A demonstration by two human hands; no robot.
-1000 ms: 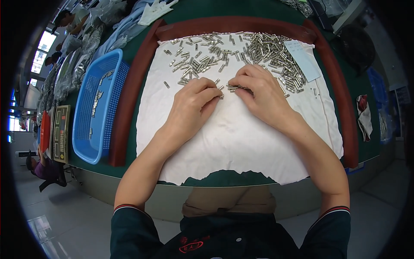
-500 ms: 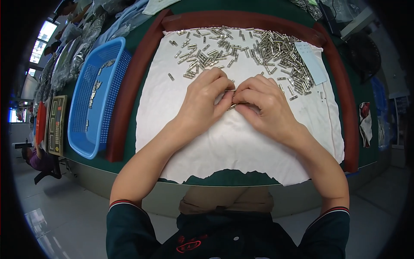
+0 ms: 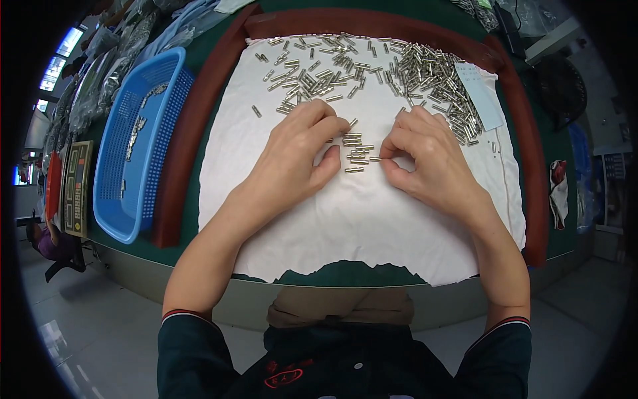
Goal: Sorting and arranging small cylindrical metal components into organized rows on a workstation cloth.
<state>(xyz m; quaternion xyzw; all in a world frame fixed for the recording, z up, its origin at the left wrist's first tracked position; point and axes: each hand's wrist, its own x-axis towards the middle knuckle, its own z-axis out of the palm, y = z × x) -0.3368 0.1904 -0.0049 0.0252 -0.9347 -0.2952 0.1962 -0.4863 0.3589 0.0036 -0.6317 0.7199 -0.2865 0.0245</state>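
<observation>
On the white cloth (image 3: 299,233), a small group of short silvery metal pins (image 3: 354,154) lies between my two hands, most of them roughly side by side. My left hand (image 3: 292,146) rests at the group's left side, its thumb and index finger apart with nothing plainly between them. Over on the right, my right hand (image 3: 432,149) pinches one metal pin (image 3: 375,159) between thumb and forefinger, the pin's end pointing left at the group. Its other fingers are curled. Beyond my hands is a dense pile of like pins (image 3: 425,73), with more scattered pins (image 3: 312,83) to its left.
Dark red bars (image 3: 372,30) frame the cloth on three sides. A blue basket (image 3: 139,193) with some metal parts stands at left, beside a calculator-like device (image 3: 77,189). A pale blue paper slip (image 3: 480,96) lies by the pile. At far left sits another person (image 3: 56,243).
My hands have drawn apart, uncovering the small group of pins between them. The left thumb and index finger have separated. The whole view has shifted slightly.
</observation>
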